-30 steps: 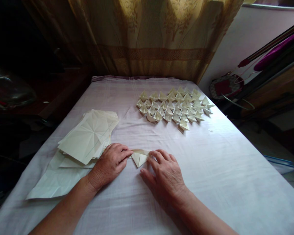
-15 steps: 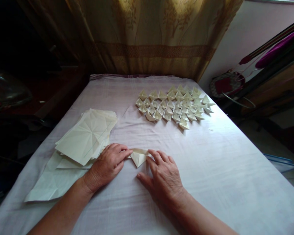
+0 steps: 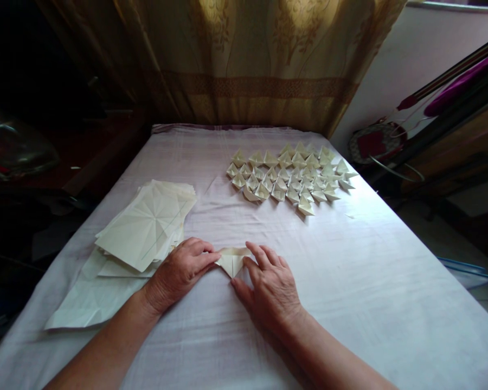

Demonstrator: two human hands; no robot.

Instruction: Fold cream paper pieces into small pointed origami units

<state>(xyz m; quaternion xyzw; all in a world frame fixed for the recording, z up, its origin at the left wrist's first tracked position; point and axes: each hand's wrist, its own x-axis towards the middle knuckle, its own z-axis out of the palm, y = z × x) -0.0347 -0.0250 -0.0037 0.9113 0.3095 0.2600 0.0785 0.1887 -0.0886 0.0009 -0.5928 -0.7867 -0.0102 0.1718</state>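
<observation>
A small piece of folded cream paper [image 3: 231, 264], its point toward me, lies on the cloth between my hands. My left hand [image 3: 183, 271] pinches its left corner, the thumb and fingers closed there. At the right edge, the fingers of my right hand [image 3: 270, 284] bend over the paper, and its thumb touches near the lower tip. Beside my left forearm rests a stack of creased paper squares [image 3: 146, 225], with a larger pale sheet [image 3: 85, 298] under it. Beyond my right hand stand many folded paper boats [image 3: 282, 176] in close rows.
A pale checked cloth [image 3: 350, 281] covers the table. Behind it hangs a gold patterned curtain [image 3: 248, 65]. Past the right edge are a round bag [image 3: 376, 142] and a blue-rimmed object [image 3: 466, 271]. Dark furniture [image 3: 117, 135] stands at the left.
My right thumb has moved up to the paper's lower tip. The folded paper has turned slightly, and its front crease now runs nearly straight. The view has shifted a little.
</observation>
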